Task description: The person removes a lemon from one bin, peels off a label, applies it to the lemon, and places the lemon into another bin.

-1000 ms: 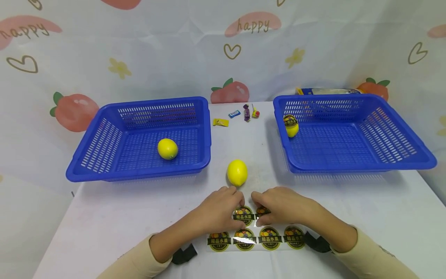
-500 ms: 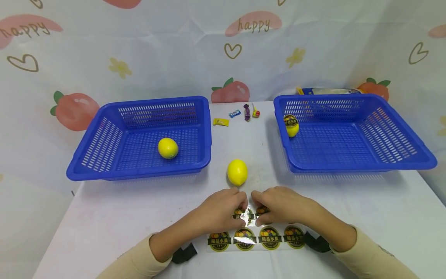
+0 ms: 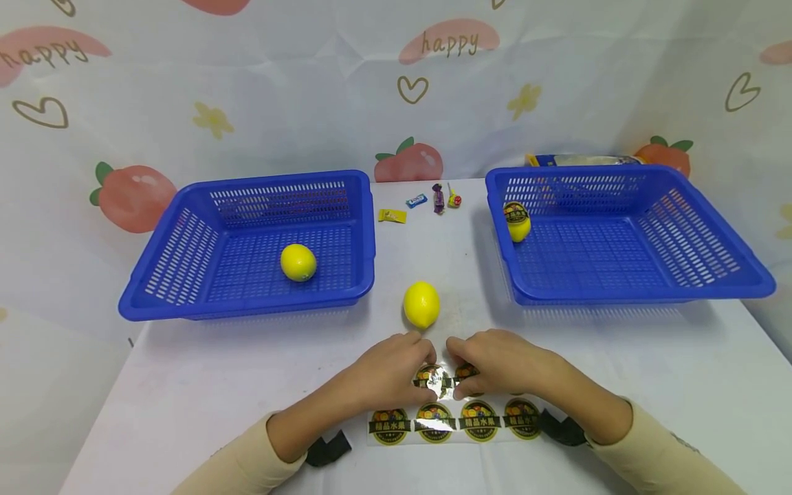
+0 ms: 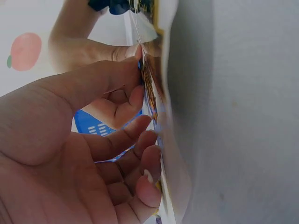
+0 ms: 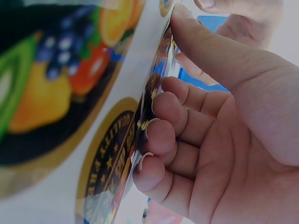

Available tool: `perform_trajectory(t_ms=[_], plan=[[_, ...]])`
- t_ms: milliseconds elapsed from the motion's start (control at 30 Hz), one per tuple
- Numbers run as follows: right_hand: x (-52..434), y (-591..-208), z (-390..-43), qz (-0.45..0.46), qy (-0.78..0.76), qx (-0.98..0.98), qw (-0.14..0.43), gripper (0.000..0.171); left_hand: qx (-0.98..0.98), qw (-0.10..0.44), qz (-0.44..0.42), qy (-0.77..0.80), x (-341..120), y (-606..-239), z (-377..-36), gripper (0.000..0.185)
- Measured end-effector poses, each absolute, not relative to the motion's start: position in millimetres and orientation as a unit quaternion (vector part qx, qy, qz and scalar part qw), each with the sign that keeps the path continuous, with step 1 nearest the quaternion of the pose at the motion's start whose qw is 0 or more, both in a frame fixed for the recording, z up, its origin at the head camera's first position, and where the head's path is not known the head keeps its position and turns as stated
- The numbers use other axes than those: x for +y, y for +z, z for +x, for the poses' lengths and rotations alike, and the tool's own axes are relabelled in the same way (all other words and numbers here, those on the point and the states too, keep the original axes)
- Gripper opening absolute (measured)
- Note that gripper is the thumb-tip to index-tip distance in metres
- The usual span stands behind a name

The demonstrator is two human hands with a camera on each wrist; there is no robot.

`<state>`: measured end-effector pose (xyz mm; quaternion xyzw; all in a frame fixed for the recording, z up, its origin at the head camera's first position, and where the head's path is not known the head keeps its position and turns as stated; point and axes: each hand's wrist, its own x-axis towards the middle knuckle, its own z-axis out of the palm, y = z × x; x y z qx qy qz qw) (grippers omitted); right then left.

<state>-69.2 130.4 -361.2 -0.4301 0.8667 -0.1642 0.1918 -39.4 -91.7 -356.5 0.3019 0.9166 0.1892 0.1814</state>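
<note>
— Where are the hands?

— Both low on the white desk (image 3: 216, 371), at the far edge of the sticker sheet (image 3: 454, 421). The left hand (image 3: 386, 371) pinches that edge between thumb and curled fingers; the right hand (image 3: 501, 363) does the same just beside it, fingertips nearly meeting over one round sticker (image 3: 431, 377) that lifts and glints.

— And the wrist views?

— They agree: the sheet (image 4: 156, 121) bends up between the left thumb and fingers, and the right fingers (image 5: 163, 135) curl against its printed face.

— The fruit?

— One lemon (image 3: 421, 304) sits loose on the desk just beyond the hands. Another lemon lies in the left blue basket (image 3: 155, 275), and a labelled one in the near left corner of the right blue basket (image 3: 711, 254).
</note>
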Motion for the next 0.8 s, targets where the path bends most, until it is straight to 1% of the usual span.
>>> perform_trajectory(t_ms=[367,633,800], plan=[[130.1,-360.9,-69.3,-0.424,-0.168,0.867,0.201,0.04,0.918,0.186,0.298,0.185,-92.4,-357.0,-39.7,0.041],[131.0,-361.3,-69.9,-0.425,-0.169,0.867,0.197,0.041,0.911,0.19,0.302,0.208,-91.0,-357.8,-40.1,0.033],[130.8,-361.0,-70.3,-0.426,-0.171,0.866,0.198,0.041,0.912,0.197,0.3,0.199,-90.1,-356.6,-39.5,0.043]])
